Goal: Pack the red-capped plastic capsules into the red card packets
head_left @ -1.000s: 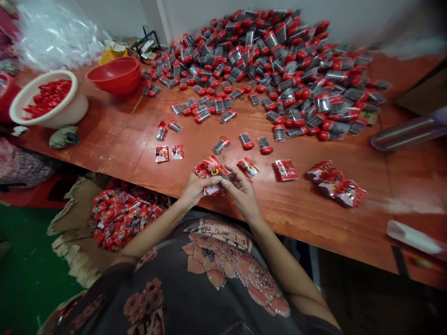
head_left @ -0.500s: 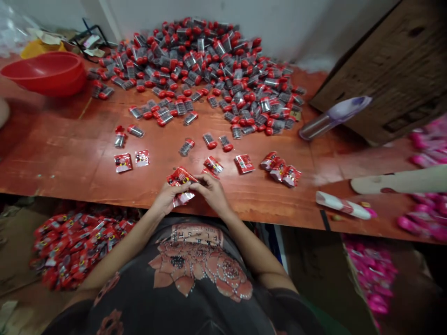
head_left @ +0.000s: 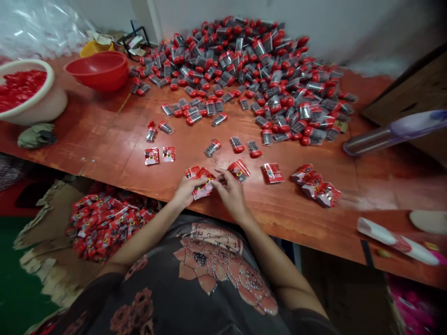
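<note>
Near the table's front edge my left hand (head_left: 184,191) is closed on a few flat red printed packets (head_left: 202,190), its thumb lying across them. They are spread slightly like a fan. At their right corner my right hand (head_left: 230,190) has its thumb and forefinger in a pinch; the exact contact is small and hard to see. Just behind the right hand lies another red packet (head_left: 239,170). A small clear tube with a red cap (head_left: 213,148) rests behind the packets in my left hand.
A heap of red-capped clear tubes (head_left: 244,60) covers the back. Red packets (head_left: 272,173) lie along the front. At left stand a red bowl (head_left: 101,70) and a white tub (head_left: 57,100). A purplish clear cylinder (head_left: 370,139) leans at right. Below is a packet pile (head_left: 108,223).
The view has swung left, bringing the white tub into sight. The packets in my left hand look flatter and more spread, and my right hand has drawn back to their corner.
</note>
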The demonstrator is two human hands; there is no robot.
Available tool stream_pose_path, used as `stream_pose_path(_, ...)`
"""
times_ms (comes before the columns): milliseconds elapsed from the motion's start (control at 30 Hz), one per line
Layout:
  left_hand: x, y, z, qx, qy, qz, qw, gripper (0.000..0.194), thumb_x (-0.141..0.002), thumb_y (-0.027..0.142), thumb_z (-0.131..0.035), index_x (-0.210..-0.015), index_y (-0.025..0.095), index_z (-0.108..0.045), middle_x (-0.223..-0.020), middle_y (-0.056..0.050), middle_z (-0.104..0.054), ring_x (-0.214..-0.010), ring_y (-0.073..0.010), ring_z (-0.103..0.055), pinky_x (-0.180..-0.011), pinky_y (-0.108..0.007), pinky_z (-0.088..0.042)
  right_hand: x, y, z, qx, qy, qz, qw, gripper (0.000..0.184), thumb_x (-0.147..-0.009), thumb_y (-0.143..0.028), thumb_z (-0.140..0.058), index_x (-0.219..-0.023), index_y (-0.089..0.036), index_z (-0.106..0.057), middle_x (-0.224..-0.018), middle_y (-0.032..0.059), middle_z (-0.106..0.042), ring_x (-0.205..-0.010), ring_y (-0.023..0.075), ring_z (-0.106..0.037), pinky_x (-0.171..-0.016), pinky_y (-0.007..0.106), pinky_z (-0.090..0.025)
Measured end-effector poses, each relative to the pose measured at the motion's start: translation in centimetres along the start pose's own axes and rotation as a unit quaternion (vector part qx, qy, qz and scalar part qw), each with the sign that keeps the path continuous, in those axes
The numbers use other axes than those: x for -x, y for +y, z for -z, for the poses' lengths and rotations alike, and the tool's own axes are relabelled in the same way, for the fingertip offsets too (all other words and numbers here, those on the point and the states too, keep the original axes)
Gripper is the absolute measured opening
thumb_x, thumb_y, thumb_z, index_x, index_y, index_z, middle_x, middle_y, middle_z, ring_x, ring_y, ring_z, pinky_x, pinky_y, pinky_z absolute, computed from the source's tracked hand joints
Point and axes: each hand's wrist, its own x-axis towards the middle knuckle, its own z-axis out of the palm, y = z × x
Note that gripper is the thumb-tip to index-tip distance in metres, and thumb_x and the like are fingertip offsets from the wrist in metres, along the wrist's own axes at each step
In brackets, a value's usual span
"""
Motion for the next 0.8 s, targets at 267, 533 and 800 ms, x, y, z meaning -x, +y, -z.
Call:
stream_pose_path(267, -1.5, 1.8, 2.6, 0.067, 0.06, -0.097, 0.991, 0.036, -0.05, 0.006, -0.084, -0.082, 0.013, -0.069, -0.075, -0.002, -0.074, -0.066, -0.0159, -0.069, -0.069, -0.029, -0.058, -7.9, 0.2, -1.5, 0.236, -0.012, -0.013, 0.971, 0.035, -0.098, -0.037, -0.039, -0.12, -0.017, -0.058, -0.112, 0.0147, -0.067, -0.1, 0.0263, -0.063, -0.082, 0.035, -0.047)
stream_pose_path(533, -1.3, 2.9, 2.8, 0.102, 0.11, -0.105, 0.983, 0.028, -0.049, 0.009, -0.085, -0.069, 0.012, -0.066, -0.063, 0.001, -0.068, -0.056, -0.0122, -0.063, -0.055, -0.023, -0.052, -13.0, 0.4, -4.4, 0.359, -0.059, -0.097, 0.926, 0.045, -0.087, -0.025, -0.055, -0.13, -0.012, -0.049, -0.12, 0.0236, -0.061, -0.099, 0.0314, -0.063, -0.08, 0.039, -0.047)
stream_pose_path(800, -1.2, 3.2, 3.2, 0.079, 0.089, -0.067, 0.991, 0.019, -0.064, 0.018, -0.081, -0.069, 0.012, -0.064, -0.058, 0.001, -0.063, -0.048, -0.0074, -0.055, -0.051, -0.021, -0.047, -6.0, 0.8, -3.0, 0.094, -0.029, -0.03, 0.995, 0.049, -0.085, -0.034, -0.055, -0.132, -0.021, -0.051, -0.11, 0.0116, -0.069, -0.096, 0.0289, -0.064, -0.084, 0.046, -0.05)
